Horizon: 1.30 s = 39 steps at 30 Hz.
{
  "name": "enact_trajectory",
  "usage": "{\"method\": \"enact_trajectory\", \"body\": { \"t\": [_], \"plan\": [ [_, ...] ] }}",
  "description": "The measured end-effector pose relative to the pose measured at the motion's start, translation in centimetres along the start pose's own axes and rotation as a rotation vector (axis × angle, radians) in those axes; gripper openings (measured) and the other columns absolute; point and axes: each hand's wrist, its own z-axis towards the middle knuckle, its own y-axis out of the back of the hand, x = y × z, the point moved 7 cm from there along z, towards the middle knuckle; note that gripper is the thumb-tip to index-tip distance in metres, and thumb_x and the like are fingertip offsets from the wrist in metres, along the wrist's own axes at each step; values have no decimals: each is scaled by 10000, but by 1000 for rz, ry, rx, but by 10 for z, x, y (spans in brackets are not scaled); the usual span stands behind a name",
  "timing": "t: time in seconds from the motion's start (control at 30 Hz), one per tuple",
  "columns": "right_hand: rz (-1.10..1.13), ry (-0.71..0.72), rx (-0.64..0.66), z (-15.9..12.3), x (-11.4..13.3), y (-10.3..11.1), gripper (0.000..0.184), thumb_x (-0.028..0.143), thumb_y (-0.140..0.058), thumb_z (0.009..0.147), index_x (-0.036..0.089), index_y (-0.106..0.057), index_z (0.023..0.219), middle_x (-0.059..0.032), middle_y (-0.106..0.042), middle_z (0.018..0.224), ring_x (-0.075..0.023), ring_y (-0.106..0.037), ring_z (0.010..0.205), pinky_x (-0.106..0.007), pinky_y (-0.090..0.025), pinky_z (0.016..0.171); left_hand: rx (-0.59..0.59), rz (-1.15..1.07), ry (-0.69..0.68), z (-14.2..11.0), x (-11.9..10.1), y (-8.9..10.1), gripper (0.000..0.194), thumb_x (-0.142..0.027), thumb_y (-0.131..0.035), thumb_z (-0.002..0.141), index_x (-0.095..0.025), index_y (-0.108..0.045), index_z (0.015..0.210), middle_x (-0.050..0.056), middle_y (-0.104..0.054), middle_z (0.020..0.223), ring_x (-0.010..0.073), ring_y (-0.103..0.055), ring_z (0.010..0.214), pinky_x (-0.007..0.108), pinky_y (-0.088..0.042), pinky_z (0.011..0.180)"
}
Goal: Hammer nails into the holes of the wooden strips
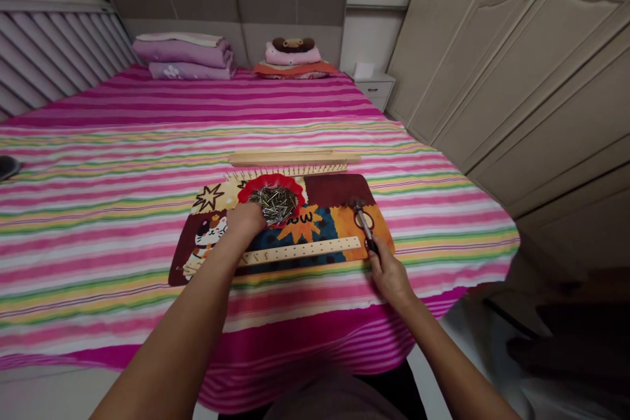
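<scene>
Landmark = red bowl (246,193). It sits on a patterned mat (337,189) on the bed (123,213), heaped with loose metal nails (278,201).

Left hand (250,215): at the bowl's near-left rim, reaching in at the nails. Fingertips hidden, so can't tell if it's pinching one or is loose.

Right hand (388,274): right of the bowl and nearer the person, closed round the black grip of a hammer (365,223). Shaft angles away from the person, head over the mat to the bowl's right. Head is blurred; can't tell if it touches the mat.

Drilled strip (308,250): pale wood, on the near side of the bowl, running left-right across the mat. Row of holes toward its right end, a few nails in it toward the left. Left forearm covers part of it.

Nailed strip (295,172): just beyond the bowl, long row of nails sticking up. Plain wooden strips (295,157) lie just past that, parallel.

Well beyond the bowl: folded purple bedding (184,56) to the left, a pink and orange stack (294,60) to the right, both near the headboard (197,3). Wardrobe (497,72): well off to the bowl's right.
</scene>
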Motion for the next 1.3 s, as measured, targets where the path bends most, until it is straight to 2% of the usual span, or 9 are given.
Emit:
{"method": "enact_trajectory", "body": {
  "t": [0.2,0.4,0.53,0.63,0.7,0.8,0.9,1.1,1.3],
  "plan": [
    [46,-36,18,-1,-2,-3,482,338,-365,911,143,-517,1324,-126,-711,1091,-250,-708,832,-321,-543,700,-27,88,-52,-1,-8,2,248,-156,-508,749,-142,-710,893,208,-709,968,313,-654,953,465,-412,891],
    [62,-44,-10,-1,-5,-4,482,331,-380,895,157,-517,1324,-110,-729,1029,-239,-709,816,-311,-546,691,-39,86,-76,-4,-4,1,249,-133,-511,727,-118,-706,881,242,-696,964,321,-659,920,387,-473,766],
    [38,-60,19,-1,-4,-4,492,335,-364,903,152,-504,1338,-113,-727,1036,-241,-709,790,-315,-545,677,-56,-11,-133,0,3,7,197,-139,-552,683,-165,-712,794,176,-712,846,284,-668,847,348,-477,755],
    [26,-61,18,-2,-2,-3,493,335,-360,910,132,-507,1334,-138,-713,1076,-250,-706,814,-321,-541,692,-107,-227,-124,1,20,12,125,-161,-607,637,-192,-698,718,106,-702,734,246,-654,767,329,-476,736],
    [32,-46,9,-2,-1,-2,487,331,-365,911,132,-506,1332,-137,-713,1072,-249,-704,820,-318,-539,694,-117,-542,-98,-4,34,12,124,-199,-644,614,-198,-693,728,62,-692,690,209,-632,701,309,-484,693],
    [51,-26,-2,-2,-1,-2,485,323,-366,908,134,-500,1335,-127,-716,1063,-243,-702,843,-308,-538,707,-68,-1109,-92,-21,46,7,241,-308,-724,570,-188,-694,776,30,-682,687,158,-603,641,277,-497,631],
    [43,-29,-2,-2,-1,-2,487,328,-359,908,129,-510,1326,-133,-717,1058,-247,-701,846,-313,-537,715,2,-1432,-68,-42,48,0,314,-333,-785,493,-172,-692,746,27,-677,701,130,-595,613,274,-523,620],
    [0,-70,16,-2,0,0,486,332,-374,902,140,-530,1321,-130,-734,983,-262,-702,776,-317,-524,658,152,-1664,4,-69,41,-13,225,-199,-718,523,-144,-719,741,61,-707,739,139,-635,638,311,-573,669],
    [-5,-75,22,-1,-1,-1,498,337,-366,902,140,-523,1331,-125,-733,982,-257,-701,784,-310,-520,660,182,-1724,54,-79,41,-16,248,-124,-685,518,-130,-734,761,66,-709,721,145,-654,653,294,-582,673]
  ]
}}
